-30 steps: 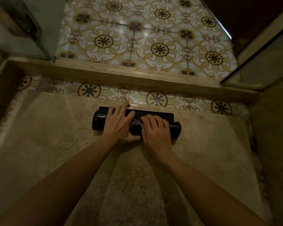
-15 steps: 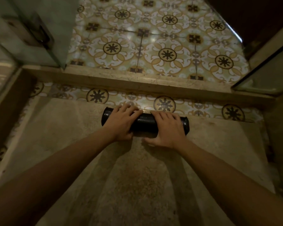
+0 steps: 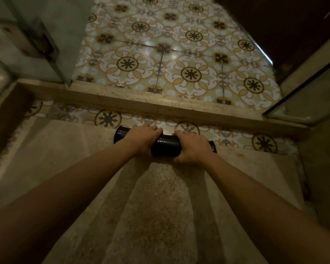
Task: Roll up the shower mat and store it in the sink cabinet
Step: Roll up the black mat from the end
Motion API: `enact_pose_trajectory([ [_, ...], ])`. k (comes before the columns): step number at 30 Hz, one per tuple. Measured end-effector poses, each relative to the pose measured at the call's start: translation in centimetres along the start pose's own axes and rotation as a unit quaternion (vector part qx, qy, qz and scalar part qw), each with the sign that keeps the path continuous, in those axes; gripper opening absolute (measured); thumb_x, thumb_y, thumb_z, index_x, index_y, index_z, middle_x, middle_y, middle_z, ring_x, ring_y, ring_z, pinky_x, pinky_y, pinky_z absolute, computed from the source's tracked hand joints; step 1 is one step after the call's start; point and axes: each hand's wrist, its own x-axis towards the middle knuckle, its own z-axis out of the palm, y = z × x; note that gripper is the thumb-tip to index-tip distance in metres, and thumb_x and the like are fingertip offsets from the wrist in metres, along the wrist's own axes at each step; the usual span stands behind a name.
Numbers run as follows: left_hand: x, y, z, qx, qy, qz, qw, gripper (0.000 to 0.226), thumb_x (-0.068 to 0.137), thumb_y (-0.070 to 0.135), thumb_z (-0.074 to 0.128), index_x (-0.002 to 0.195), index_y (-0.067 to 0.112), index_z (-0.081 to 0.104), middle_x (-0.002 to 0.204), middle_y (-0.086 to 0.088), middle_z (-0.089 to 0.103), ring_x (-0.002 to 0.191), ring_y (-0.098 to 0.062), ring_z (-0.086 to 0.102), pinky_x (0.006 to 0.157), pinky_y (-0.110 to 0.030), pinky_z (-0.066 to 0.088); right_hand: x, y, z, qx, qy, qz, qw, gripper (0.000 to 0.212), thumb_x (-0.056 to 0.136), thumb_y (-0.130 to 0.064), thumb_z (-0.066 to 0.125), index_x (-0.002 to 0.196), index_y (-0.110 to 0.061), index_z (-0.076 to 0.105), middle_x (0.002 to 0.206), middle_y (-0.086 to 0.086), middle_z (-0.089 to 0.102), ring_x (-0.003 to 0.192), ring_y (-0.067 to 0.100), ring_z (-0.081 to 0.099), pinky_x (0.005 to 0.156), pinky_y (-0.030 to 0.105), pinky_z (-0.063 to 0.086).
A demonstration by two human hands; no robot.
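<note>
- The glossy black rolled-up rubber shower mat (image 3: 166, 146) lies crosswise on the beige speckled stone shower floor (image 3: 69, 168), at the floor's far edge, just before the strip of patterned floral border tiles (image 3: 108, 119)
- The left hand (image 3: 142, 141) is curled over the left portion of the roll, fingers wrapped across its top and far side; its grip is closed on the mat
- The right hand (image 3: 191, 147) is curled over the right portion, thumb on the near side and fingers over the top; its grip is closed on the mat
- A short section of the roll shows between the two hands, and one end protrudes beyond each hand
- The mat forms a tight cylinder with a smooth, reflective outer surface; the left end face appears rounded and dark
- Beyond the border tiles runs a raised beige stone threshold (image 3: 160, 106), then the ornate yellow-and-white tiled bathroom floor (image 3: 179, 60)
- A clear glass shower door (image 3: 36, 40) stands at the left; a second glass panel (image 3: 311, 96) stands at the right
- A dark wooden surface (image 3: 286, 25) occupies the upper right
</note>
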Motion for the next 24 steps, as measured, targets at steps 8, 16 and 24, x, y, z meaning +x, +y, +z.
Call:
enact_pose_trajectory([
  [8,-1.1,2.1,0.2,0.024,0.049,-0.076,0.996,0.058,0.065,0.038,0.080,0.111,0.024,0.048,0.107,-0.002,0.060,0.092,-0.026,0.060,0.079,-0.046,0.049,-1.6,-1.9,0.1,-0.024,0.033,0.042,0.998,0.066,0.057,-0.052,0.078,0.113,-0.030,0.050,0.098,-0.001,0.063,0.086,0.022,0.061,0.079,0.040,0.053],
  [16,-8.6,5.5,-0.1,-0.022,-0.001,-0.082,0.996,0.059,0.066,0.036,0.079,0.115,0.025,0.046,0.108,-0.002,0.061,0.093,-0.025,0.061,0.078,-0.042,0.049,-8.6,-5.9,-1.8,-0.056,-0.036,0.022,0.998,0.065,0.065,-0.045,0.078,0.118,-0.024,0.046,0.101,0.003,0.064,0.087,0.026,0.061,0.087,0.047,0.050],
  [24,-19.3,7.1,-12.5,-0.020,-0.010,-0.082,0.996,0.054,0.064,0.033,0.075,0.109,0.030,0.045,0.098,0.002,0.063,0.086,-0.022,0.062,0.074,-0.039,0.046,-17.4,-12.7,-13.2,-0.025,-0.046,0.021,0.998,0.056,0.068,-0.041,0.073,0.117,-0.024,0.049,0.103,0.003,0.064,0.088,0.026,0.060,0.085,0.044,0.048],
])
